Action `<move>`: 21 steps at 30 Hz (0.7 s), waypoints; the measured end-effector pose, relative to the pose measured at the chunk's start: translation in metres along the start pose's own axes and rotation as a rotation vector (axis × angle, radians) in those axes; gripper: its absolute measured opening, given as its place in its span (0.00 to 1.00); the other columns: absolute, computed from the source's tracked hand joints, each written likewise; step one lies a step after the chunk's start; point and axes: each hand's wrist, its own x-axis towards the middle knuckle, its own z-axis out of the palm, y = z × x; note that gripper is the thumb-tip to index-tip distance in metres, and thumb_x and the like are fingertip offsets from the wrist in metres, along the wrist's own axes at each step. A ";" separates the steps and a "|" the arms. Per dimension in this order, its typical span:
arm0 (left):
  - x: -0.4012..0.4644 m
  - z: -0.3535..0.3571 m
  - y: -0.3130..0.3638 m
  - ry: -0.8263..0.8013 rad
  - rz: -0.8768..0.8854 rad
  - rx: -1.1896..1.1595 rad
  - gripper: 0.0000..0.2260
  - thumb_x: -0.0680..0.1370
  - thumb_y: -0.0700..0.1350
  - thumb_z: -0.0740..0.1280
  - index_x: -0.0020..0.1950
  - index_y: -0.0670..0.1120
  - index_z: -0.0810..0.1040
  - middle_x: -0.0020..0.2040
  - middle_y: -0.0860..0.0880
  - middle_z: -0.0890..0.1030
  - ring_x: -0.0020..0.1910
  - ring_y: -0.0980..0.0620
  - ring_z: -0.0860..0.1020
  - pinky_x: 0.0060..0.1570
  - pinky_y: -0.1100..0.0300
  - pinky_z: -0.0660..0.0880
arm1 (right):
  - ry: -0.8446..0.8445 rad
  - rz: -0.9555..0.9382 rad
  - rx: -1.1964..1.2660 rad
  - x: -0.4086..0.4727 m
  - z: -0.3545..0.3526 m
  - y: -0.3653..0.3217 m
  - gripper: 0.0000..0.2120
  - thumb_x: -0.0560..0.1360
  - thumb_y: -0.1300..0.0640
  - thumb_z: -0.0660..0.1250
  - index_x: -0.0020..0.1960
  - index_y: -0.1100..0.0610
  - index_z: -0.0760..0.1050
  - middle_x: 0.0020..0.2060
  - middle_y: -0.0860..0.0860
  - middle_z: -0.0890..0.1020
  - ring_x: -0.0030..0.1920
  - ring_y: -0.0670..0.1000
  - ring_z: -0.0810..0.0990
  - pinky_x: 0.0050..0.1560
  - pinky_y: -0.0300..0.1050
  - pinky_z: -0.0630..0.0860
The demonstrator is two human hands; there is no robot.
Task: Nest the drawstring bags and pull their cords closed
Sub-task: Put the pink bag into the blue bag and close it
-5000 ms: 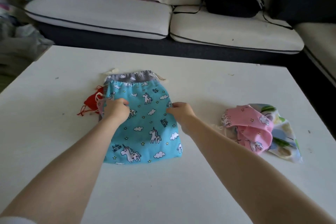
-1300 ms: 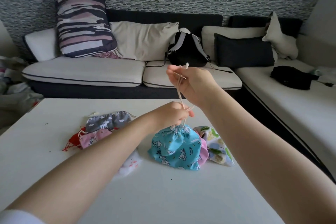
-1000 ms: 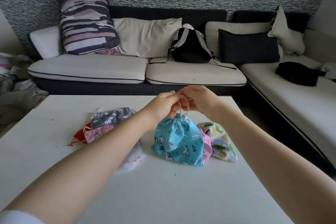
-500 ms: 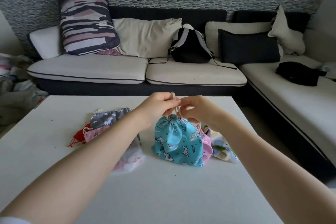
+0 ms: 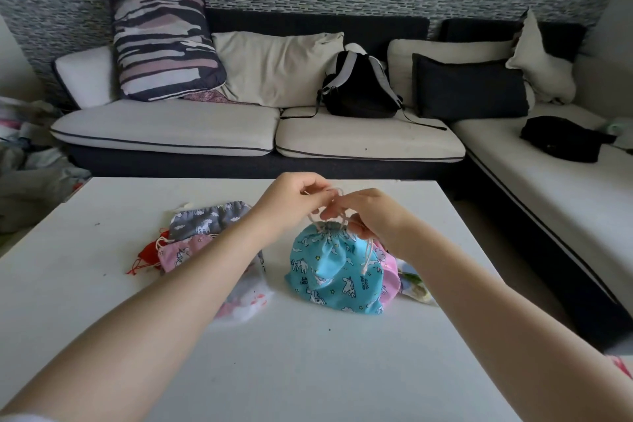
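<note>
Both forearms reach in from six o'clock and meet over the gathered mouth of the blue drawstring bag (image 5: 337, 271) at mid-table (image 5: 308, 370), left hand (image 5: 291, 204) and right hand (image 5: 368, 216) each with curled fingers pinching its white cord (image 5: 367, 252).

Unicorn bag (image 5: 334, 271) on table (image 5: 308, 370), backpack (image 5: 359, 89) behind.
</note>
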 end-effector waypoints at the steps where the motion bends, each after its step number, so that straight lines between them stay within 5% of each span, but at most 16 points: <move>1: -0.001 0.001 0.004 -0.003 0.024 -0.005 0.04 0.75 0.45 0.68 0.42 0.51 0.82 0.35 0.51 0.82 0.33 0.59 0.77 0.46 0.56 0.76 | -0.005 0.008 0.022 0.002 0.001 0.001 0.13 0.75 0.59 0.59 0.42 0.62 0.81 0.28 0.51 0.74 0.24 0.45 0.65 0.27 0.35 0.63; 6: -0.003 0.005 0.020 0.051 0.052 -0.121 0.08 0.78 0.44 0.64 0.42 0.53 0.81 0.34 0.56 0.80 0.32 0.62 0.75 0.39 0.67 0.73 | 0.032 -0.030 0.291 0.008 0.004 0.002 0.17 0.80 0.50 0.52 0.46 0.57 0.76 0.42 0.55 0.78 0.29 0.48 0.69 0.32 0.42 0.64; 9: -0.006 0.009 0.024 0.016 -0.030 -0.228 0.11 0.80 0.45 0.60 0.41 0.50 0.79 0.36 0.57 0.79 0.35 0.60 0.76 0.38 0.69 0.73 | 0.146 -0.062 0.260 0.011 0.002 0.003 0.17 0.81 0.47 0.52 0.52 0.55 0.74 0.47 0.53 0.77 0.42 0.52 0.75 0.43 0.44 0.70; 14: -0.003 0.010 0.023 0.036 -0.158 -0.461 0.14 0.81 0.44 0.56 0.37 0.47 0.75 0.41 0.50 0.79 0.40 0.52 0.77 0.41 0.60 0.71 | 0.318 -0.058 0.515 0.016 -0.007 0.002 0.05 0.76 0.50 0.64 0.45 0.48 0.78 0.48 0.45 0.78 0.50 0.48 0.73 0.44 0.41 0.67; 17: 0.003 0.003 0.016 0.068 -0.300 -0.611 0.16 0.81 0.45 0.55 0.33 0.47 0.70 0.42 0.50 0.79 0.42 0.52 0.77 0.42 0.58 0.71 | 0.297 -0.001 0.681 0.016 -0.021 0.003 0.09 0.77 0.54 0.62 0.40 0.49 0.77 0.40 0.46 0.76 0.45 0.48 0.74 0.45 0.42 0.68; 21: 0.004 -0.021 -0.021 0.338 -0.581 -0.640 0.15 0.80 0.44 0.58 0.34 0.46 0.73 0.41 0.50 0.79 0.42 0.52 0.76 0.39 0.59 0.71 | 0.374 0.093 1.151 0.009 -0.045 0.017 0.13 0.80 0.61 0.54 0.39 0.57 0.70 0.36 0.51 0.77 0.41 0.50 0.77 0.58 0.51 0.71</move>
